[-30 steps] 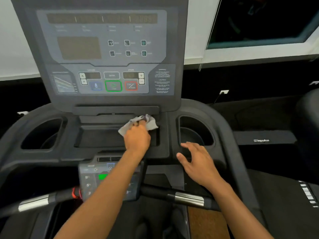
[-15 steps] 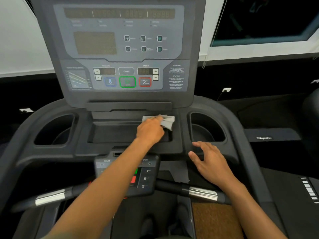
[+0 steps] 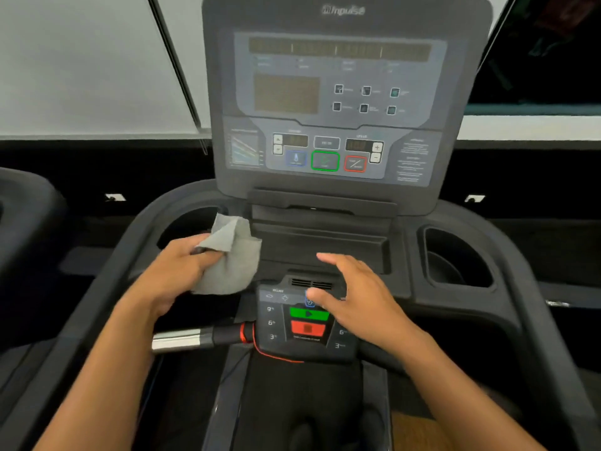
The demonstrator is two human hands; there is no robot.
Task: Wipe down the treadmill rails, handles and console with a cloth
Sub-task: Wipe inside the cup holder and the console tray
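L hand [image 3: 175,271] clenched on cloth [image 3: 231,255]: soft, light, floppy; bunch mid-fold for firm hold. R hand [image 3: 354,301] released, prob. hovering over keypad [image 3: 302,323].

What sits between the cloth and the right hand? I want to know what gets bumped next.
In the head view, only bare dark console surface lies between the grey cloth and the right hand, with the fan vent just below.

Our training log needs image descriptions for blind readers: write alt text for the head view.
A person's left hand holds a grey cloth against the treadmill's dark tray beside the left cup holder, while the open right hand hovers over the lower keypad. The upright console is unlit.
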